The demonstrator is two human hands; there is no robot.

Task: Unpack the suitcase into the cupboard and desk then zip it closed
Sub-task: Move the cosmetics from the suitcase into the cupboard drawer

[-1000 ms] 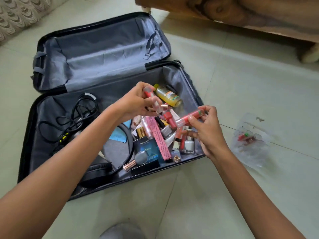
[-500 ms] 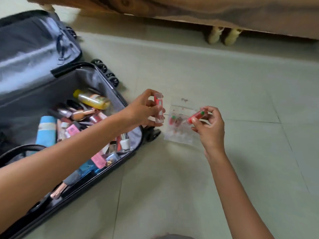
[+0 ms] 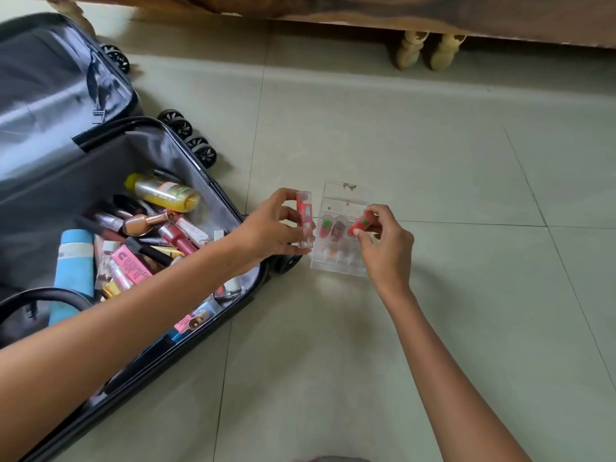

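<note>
While the left hand holds a clear-cased red lip tube upright between thumb and curled fingers, just past the right edge of the suitcase, the right hand pinches a small red lip balm with a green dot at its fingertips. That balm sits tilted over the right end of a clear plastic organiser, which lies flat on the tiled floor just beside the suitcase's near right corner. Two more small red pieces show in the organiser's slots; I cannot tell exactly what they are.

The suitcase lies open on the floor with its grey-lined lid flat behind it and its black wheels along the right edge. Its lower half is crowded with cosmetics: a yellow bottle toward the far right corner, a rose-gold capped bottle near the middle, a pink box, and a blue tube toward the left. Wooden furniture on pale turned legs runs along the floor's far edge.
</note>
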